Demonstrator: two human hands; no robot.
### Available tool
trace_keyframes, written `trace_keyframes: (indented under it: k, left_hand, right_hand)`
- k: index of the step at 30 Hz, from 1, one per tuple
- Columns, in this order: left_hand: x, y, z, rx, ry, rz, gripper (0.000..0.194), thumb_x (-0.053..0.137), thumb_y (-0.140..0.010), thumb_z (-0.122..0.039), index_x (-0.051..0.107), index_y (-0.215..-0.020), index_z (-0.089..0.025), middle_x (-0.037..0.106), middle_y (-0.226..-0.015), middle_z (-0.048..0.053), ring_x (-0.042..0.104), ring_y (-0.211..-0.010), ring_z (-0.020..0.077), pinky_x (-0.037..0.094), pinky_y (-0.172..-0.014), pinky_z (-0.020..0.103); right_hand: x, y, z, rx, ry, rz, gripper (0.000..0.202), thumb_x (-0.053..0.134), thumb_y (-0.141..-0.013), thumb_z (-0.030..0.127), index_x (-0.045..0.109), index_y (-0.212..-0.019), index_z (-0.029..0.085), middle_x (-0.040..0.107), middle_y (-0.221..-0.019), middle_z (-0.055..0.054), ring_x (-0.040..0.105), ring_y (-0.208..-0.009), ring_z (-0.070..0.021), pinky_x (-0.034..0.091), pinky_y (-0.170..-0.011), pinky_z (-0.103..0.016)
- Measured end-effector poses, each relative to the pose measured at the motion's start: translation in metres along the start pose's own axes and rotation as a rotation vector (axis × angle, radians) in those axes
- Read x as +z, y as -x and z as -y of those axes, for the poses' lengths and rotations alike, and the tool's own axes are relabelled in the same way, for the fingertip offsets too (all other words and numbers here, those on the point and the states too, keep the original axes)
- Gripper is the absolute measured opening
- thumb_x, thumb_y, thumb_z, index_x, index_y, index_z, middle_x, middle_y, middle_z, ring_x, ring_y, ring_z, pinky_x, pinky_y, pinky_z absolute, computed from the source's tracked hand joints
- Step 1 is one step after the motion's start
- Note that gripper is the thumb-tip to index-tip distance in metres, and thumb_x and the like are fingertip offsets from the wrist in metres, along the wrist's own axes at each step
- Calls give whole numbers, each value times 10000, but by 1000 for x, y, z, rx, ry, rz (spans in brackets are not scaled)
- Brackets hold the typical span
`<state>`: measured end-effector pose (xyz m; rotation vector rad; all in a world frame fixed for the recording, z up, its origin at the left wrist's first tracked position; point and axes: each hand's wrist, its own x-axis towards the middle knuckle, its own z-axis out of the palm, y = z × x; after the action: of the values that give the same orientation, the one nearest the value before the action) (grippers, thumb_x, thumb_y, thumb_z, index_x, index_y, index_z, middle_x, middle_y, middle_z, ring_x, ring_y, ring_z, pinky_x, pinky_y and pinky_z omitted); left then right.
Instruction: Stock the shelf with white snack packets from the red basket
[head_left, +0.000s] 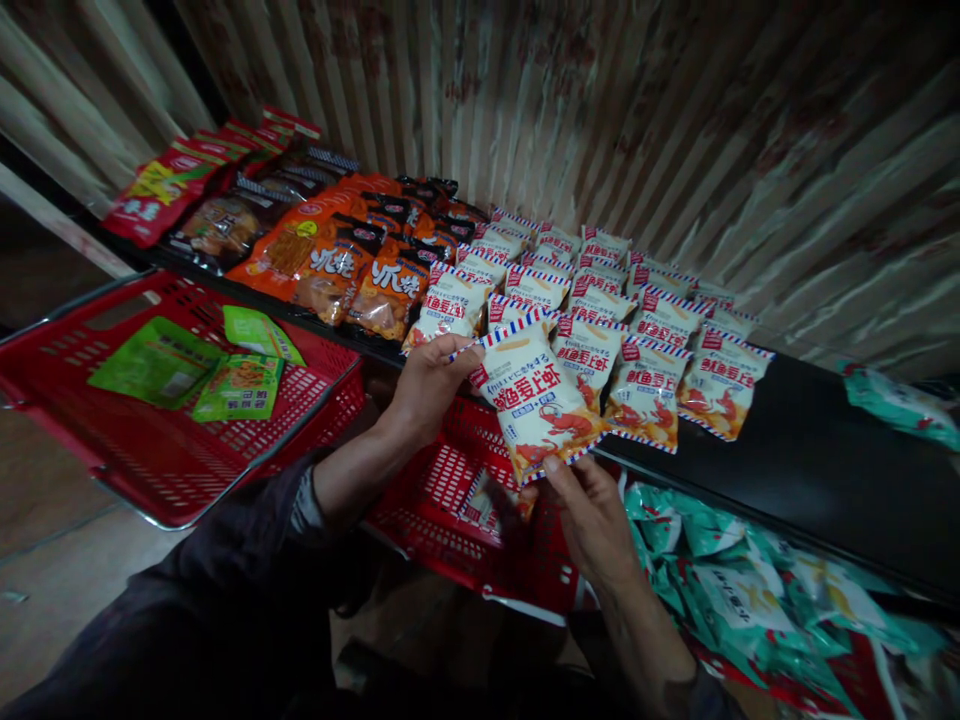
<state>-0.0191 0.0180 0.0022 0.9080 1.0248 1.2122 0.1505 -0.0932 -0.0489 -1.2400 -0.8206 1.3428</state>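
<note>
Between my two hands is a white snack bag (536, 395) with red lettering, a striped edge and a picture of shrimp. My left hand (427, 385) pinches its upper left corner, while my right hand (592, 505) grips the bottom edge with the thumb on top. The bag is tilted above the front edge of a black shelf (810, 470). Just behind it, rows of matching white bags (649, 395) lean on the shelf. Below my hands, a red basket (442, 485) holds at least one more such bag (484, 505), partly in shadow.
Orange snack bags (390, 285), dark bags (225, 225) and red bags (169, 190) stand along the shelf to the left. A red basket (322, 415) with green packets (236, 387) is at left. Teal bags (750, 600) fill another at lower right. Pleated curtain (540, 120) hangs behind.
</note>
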Motion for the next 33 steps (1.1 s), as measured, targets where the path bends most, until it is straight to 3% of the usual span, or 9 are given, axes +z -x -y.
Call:
trace_keyframes:
  k: [6,14,17,20,24,28,33]
  left_hand:
    - [-1,1,-6,36,-113,-16,121,665,-691,-266,604,-673,-163,588,-536,-51,515,-485,78,426,-510,198]
    - [0,-1,-5,4,-44,-20,249,752,-602,-296,600,-761,-179,612,-544,-57,571,-515,112,473,-551,221]
    - [0,-2,-8,30,-107,-36,220,722,-632,-282,595,-786,-189,603,-541,-59,560,-506,110,451,-520,209]
    - [-2,0,-11,118,-211,-10,157,687,-675,-285,602,-771,-195,587,-548,-57,545,-506,104,430,-500,201]
    - [-2,6,-5,219,-345,120,145,683,-717,-316,643,-765,-185,592,-598,-42,525,-534,96,415,-505,196]
    - [2,12,8,220,-331,221,212,695,-747,-387,645,-776,-183,606,-652,-33,512,-564,97,426,-528,203]
    - [6,19,11,169,-317,235,282,692,-783,-444,649,-886,-185,614,-694,-25,534,-605,111,440,-551,210]
  right_hand:
    - [-5,-4,12,-57,-35,-74,278,782,-745,432,676,-900,227,697,-748,30,623,-591,-95,533,-572,-218]
    - [-2,-1,25,6,102,70,340,797,-694,489,658,-800,198,676,-655,25,635,-582,-114,527,-561,-231]
    - [-10,-2,26,-52,122,108,320,715,-782,508,672,-867,202,696,-755,-1,644,-666,-131,543,-627,-257]
    - [-20,-5,28,-137,101,69,322,644,-849,503,656,-1023,232,716,-948,-31,668,-861,-165,555,-782,-302]
    - [-21,-6,33,-146,135,124,498,708,-800,489,559,-1226,278,684,-1176,-67,639,-1104,-226,517,-950,-390]
    - [-11,-3,34,-79,215,216,641,715,-805,451,449,-1365,290,627,-1312,-71,595,-1201,-248,486,-1008,-425]
    - [-10,-2,30,-103,250,162,632,711,-805,446,471,-1361,263,607,-1353,-67,586,-1216,-273,471,-1027,-445]
